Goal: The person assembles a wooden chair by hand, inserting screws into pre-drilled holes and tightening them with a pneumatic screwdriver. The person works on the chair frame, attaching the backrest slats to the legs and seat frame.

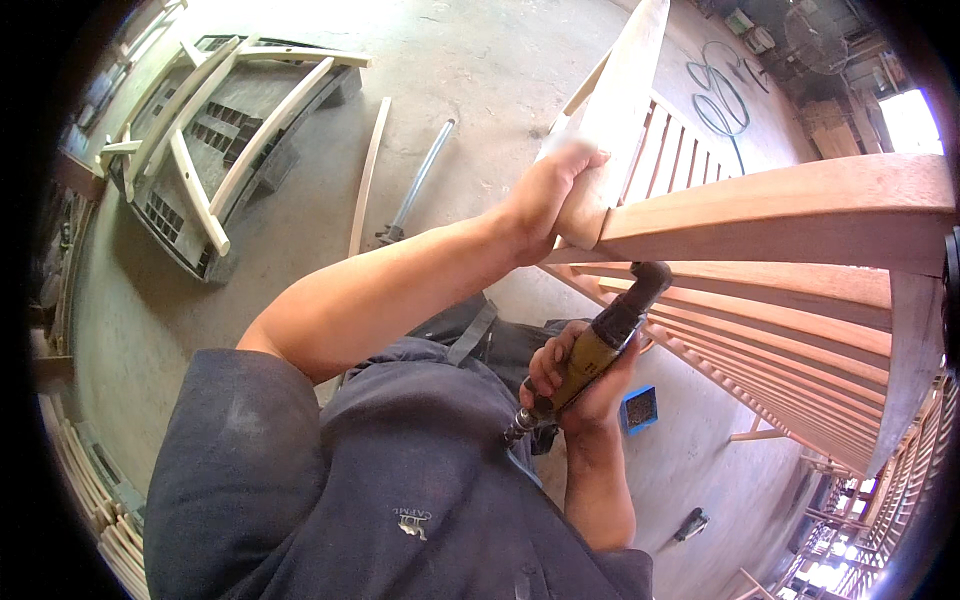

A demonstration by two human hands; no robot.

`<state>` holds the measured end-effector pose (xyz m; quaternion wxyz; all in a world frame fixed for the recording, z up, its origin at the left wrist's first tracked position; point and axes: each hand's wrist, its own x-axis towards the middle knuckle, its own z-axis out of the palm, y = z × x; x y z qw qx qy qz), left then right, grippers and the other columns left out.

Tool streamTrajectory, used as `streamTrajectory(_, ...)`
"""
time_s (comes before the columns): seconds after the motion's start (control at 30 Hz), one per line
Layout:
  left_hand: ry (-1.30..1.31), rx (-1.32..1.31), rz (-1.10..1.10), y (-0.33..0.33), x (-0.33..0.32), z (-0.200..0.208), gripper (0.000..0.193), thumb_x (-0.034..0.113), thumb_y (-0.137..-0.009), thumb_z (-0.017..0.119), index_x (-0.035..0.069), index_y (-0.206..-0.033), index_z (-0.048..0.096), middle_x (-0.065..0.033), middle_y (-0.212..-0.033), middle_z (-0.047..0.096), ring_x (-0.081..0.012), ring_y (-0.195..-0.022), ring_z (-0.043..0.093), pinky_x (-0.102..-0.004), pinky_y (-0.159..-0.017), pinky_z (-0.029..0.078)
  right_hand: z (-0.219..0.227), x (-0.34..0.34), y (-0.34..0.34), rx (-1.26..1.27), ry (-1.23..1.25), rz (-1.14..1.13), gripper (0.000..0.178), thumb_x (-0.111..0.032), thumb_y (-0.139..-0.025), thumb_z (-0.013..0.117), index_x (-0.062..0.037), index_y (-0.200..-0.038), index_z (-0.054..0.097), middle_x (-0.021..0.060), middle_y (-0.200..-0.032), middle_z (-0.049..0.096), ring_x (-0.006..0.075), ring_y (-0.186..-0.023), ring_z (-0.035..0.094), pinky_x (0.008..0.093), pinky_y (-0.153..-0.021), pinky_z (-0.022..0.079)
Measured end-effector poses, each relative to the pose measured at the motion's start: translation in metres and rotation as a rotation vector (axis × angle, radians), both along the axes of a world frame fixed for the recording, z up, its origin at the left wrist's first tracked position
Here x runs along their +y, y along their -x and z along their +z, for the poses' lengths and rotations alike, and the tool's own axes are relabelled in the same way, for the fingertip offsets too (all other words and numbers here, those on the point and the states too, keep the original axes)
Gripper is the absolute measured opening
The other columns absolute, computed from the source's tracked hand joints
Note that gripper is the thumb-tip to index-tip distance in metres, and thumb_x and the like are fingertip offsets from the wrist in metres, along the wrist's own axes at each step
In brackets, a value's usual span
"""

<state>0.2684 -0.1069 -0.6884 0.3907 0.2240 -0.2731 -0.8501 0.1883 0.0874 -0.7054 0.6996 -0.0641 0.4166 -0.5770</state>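
Note:
My left hand [556,192] is closed around the near end of a pale wooden arm piece [618,105], where it meets a reddish wooden rail [780,222]. Both belong to a slatted wooden furniture frame, perhaps a bench, with rows of slats [790,340] running away to the right. My right hand [590,385] is wrapped around an angled power driver [592,362] with a yellowish body and a black head. The driver's head points up under the joint, close to the rail. Whether its tip touches the wood is hidden.
Curved wooden parts [275,130] rest on a dark pallet [250,185] at the far left. A wooden strip [369,180] and a metal bar clamp [422,180] lie on the concrete floor. A blue box [638,409] and another tool [691,524] are at right; a coiled hose [722,100] lies beyond.

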Motion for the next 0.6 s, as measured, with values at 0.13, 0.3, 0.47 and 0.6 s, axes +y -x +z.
streamTrajectory(0.13, -0.029, 0.006, -0.021, -0.001, -0.003, 0.001, 0.051, 0.032, -0.093, 0.054, 0.003, -0.133, 0.043, -0.0179, -0.117, 0.056, -0.0292, -0.110, 0.060, -0.0437, -0.096, 0.050, 0.000, -0.002, -0.001, -0.029, 0.020, 0.009, 0.082, -0.087, -0.084, 0.019, -0.0113, -0.077, 0.051, 0.0078, -0.061, 0.046, 0.0271, -0.051, 0.047, 0.0446, -0.041, 0.040)
streamTrajectory(0.3, -0.064, 0.014, -0.013, -0.001, 0.002, 0.007, 0.052, 0.031, -0.095, 0.053, -0.005, -0.132, 0.044, -0.0199, -0.117, 0.059, -0.0281, -0.105, 0.064, -0.0391, -0.096, 0.050, -0.003, 0.001, 0.001, 0.038, 0.048, 0.032, 0.084, -0.087, -0.084, 0.018, -0.0094, -0.076, 0.049, 0.0083, -0.061, 0.046, 0.0268, -0.050, 0.046, 0.0438, -0.041, 0.039)
streamTrajectory(0.47, -0.006, -0.007, 0.020, -0.003, 0.007, 0.012, 0.052, 0.031, -0.095, 0.053, -0.005, -0.132, 0.044, -0.0193, -0.116, 0.058, -0.0277, -0.104, 0.064, -0.0390, -0.096, 0.050, -0.004, 0.000, 0.004, 0.046, 0.064, 0.065, 0.084, -0.087, -0.084, 0.017, -0.0090, -0.076, 0.049, 0.0088, -0.062, 0.046, 0.0268, -0.051, 0.047, 0.0435, -0.041, 0.040)
streamTrajectory(0.6, 0.004, -0.004, 0.029, -0.004, 0.005, 0.009, 0.051, 0.030, -0.095, 0.053, -0.005, -0.131, 0.044, -0.0186, -0.114, 0.059, -0.0273, -0.104, 0.064, -0.0385, -0.095, 0.051, -0.004, 0.000, 0.003, 0.023, 0.034, 0.033, 0.084, -0.087, -0.084, 0.018, -0.0092, -0.079, 0.050, 0.0094, -0.063, 0.047, 0.0277, -0.052, 0.048, 0.0443, -0.041, 0.041)
